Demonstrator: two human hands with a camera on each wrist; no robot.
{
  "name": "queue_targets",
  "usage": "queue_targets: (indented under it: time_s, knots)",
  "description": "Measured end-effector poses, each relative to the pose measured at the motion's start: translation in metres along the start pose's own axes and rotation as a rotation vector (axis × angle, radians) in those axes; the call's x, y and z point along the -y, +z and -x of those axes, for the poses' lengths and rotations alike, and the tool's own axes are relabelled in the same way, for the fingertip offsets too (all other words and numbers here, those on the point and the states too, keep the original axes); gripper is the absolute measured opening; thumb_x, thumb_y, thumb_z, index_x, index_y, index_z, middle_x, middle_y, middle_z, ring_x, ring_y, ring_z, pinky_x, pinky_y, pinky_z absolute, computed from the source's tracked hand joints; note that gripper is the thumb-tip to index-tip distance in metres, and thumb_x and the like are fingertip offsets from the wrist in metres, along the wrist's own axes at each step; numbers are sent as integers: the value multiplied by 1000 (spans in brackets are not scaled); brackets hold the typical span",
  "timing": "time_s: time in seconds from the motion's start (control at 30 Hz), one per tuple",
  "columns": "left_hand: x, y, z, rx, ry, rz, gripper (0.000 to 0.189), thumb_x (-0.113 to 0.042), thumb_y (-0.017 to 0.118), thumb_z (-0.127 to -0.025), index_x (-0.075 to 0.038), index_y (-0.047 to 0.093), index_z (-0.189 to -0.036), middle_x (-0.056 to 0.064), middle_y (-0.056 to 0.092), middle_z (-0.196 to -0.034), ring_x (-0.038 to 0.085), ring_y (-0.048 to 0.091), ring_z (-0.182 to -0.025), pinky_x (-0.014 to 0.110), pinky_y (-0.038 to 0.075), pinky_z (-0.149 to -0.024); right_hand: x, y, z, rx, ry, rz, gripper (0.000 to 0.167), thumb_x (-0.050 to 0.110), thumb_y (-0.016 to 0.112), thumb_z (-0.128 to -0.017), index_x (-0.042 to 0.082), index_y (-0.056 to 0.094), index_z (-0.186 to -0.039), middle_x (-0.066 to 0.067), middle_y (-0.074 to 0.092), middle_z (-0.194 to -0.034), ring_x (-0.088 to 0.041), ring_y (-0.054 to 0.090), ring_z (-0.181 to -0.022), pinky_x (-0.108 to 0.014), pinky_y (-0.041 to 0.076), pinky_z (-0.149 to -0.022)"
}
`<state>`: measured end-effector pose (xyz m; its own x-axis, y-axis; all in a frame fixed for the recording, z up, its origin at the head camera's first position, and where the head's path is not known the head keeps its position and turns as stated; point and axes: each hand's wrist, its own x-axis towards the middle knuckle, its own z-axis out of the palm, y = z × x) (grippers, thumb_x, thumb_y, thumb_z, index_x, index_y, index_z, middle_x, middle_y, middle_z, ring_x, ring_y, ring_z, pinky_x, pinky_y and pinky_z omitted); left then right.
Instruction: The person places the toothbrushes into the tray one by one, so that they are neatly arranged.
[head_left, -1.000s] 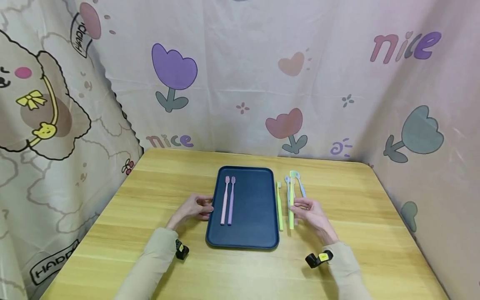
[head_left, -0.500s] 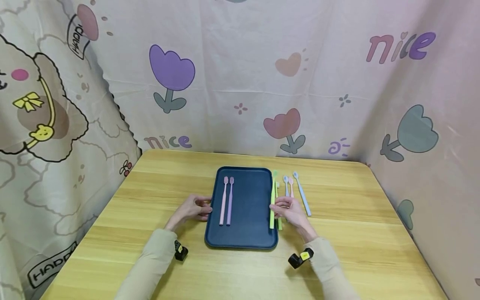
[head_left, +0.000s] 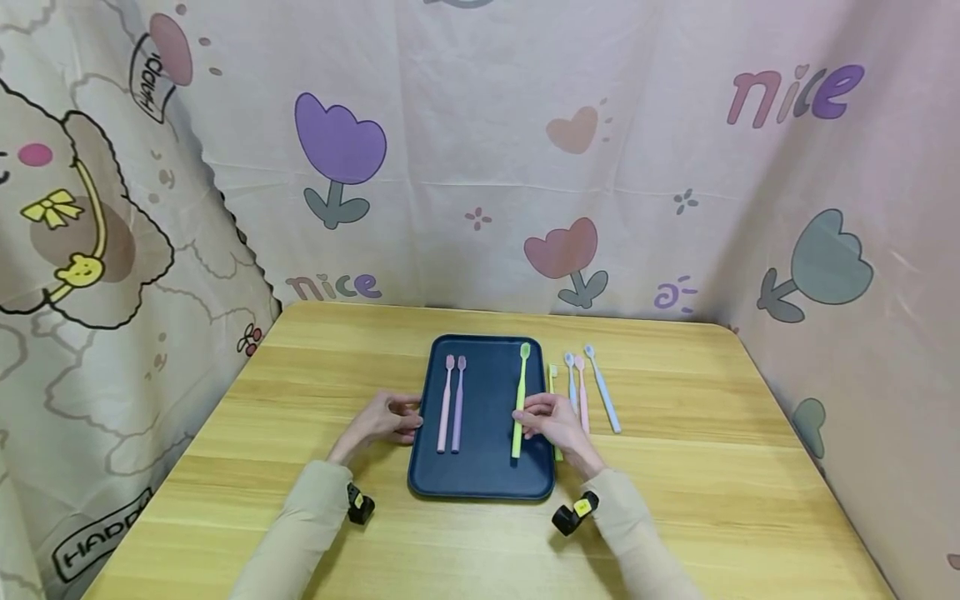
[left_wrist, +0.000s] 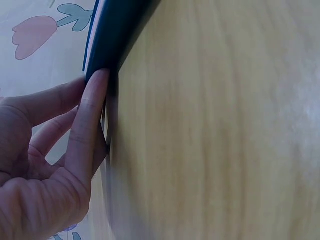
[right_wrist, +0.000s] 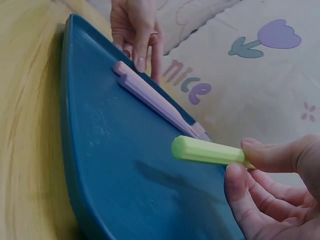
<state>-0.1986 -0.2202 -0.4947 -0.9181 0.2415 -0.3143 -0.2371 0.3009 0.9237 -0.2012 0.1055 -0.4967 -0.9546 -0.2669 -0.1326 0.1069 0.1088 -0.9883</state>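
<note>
A dark blue tray [head_left: 487,475] lies on the wooden table, with a pink toothbrush [head_left: 446,408] and a purple toothbrush [head_left: 458,408] side by side in its left half. My left hand [head_left: 384,418] grips the tray's left rim, its thumb and fingers at the edge in the left wrist view. Between thumb and fingers my right hand [head_left: 553,423] pinches a yellow-green toothbrush [head_left: 520,400] by its handle. This brush hangs above the tray's right half, and the right wrist view shows its shadow below.
Right of the tray lie another yellow-green toothbrush [head_left: 552,382], partly hidden by my right hand, a light blue toothbrush [head_left: 572,383], a pink toothbrush [head_left: 582,396] and a slanted blue toothbrush [head_left: 603,392]. A printed curtain [head_left: 465,150] hangs behind the table [head_left: 660,500].
My right hand has carried the yellow-green toothbrush leftward, from beside the other brushes to above the tray's right half. My left hand stays at the tray's left rim.
</note>
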Motion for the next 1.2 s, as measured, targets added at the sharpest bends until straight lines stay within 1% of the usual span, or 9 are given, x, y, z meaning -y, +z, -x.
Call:
queue_targets:
  time_s: [0.23, 0.4, 0.43, 0.73, 0.83, 0.97, 1.07, 1.2]
  knots:
    - [0, -2, 1, -15, -3, -13, 56, 3, 67, -92, 9, 47, -144, 12, 67, -93, 13, 70, -71, 31, 66, -68, -3, 14, -8, 38, 1, 0, 26, 5, 72, -91, -12, 60, -107, -2, 72, -77, -10, 66, -60, -28, 63, -63]
    - [0, -2, 1, -21, -9, -10, 56, 4, 67, -92, 7, 48, -144, 13, 68, -94, 14, 70, -71, 31, 66, -68, -5, 21, -11, 63, -23, 3, 26, 6, 72, -91, -12, 60, -107, -7, 73, -79, -10, 66, -59, -31, 64, -64]
    - [0, -2, 1, -18, -2, -13, 56, 4, 67, -92, 8, 47, -144, 14, 68, -94, 14, 70, -71, 32, 66, -68, -5, 22, -11, 65, -23, 5, 27, 6, 72, -91, -12, 60, -107, -9, 73, -80, -10, 66, -60, -32, 65, -64]
    - [2, -1, 0, -22, -4, -9, 56, 3, 67, -92, 7, 48, -145, 14, 70, -95, 14, 71, -71, 32, 66, -68, -8, 34, -16, 26, -9, 47, 26, 6, 72, -91, -11, 61, -107, -27, 73, -88, -13, 67, -59, -39, 66, -64]
    - [1, 0, 0, -19, -2, -6, 56, 2, 67, -92, 7, 47, -145, 14, 69, -95, 13, 71, -70, 32, 66, -68, -8, 37, -19, 38, -6, 58, 24, 4, 71, -92, -12, 61, -107, -32, 71, -91, -17, 69, -59, -44, 66, -65]
    - [0, 1, 0, -11, -2, -2, 57, 3, 67, -92, 8, 46, -145, 14, 69, -95, 12, 70, -70, 31, 66, -68, -8, 39, -21, 55, -25, 80, 22, 0, 67, -93, -15, 60, -106, -37, 69, -92, -26, 71, -61, -50, 65, -67]
    - [-1, 1, 0, -14, -4, -6, 57, 3, 67, -92, 9, 46, -145, 14, 69, -95, 13, 70, -69, 31, 66, -68, -8, 42, -22, 40, -40, 102, 22, 1, 68, -92, -14, 61, -106, -36, 70, -91, -27, 71, -61, -47, 65, -65]
    - [-1, 0, 1, -26, -10, -16, 56, 4, 67, -91, 8, 48, -144, 14, 69, -94, 13, 70, -68, 30, 66, -66, -8, 48, -24, 2, -45, 143, 22, 6, 73, -91, -10, 64, -103, -30, 72, -86, -21, 69, -56, -39, 65, -58]
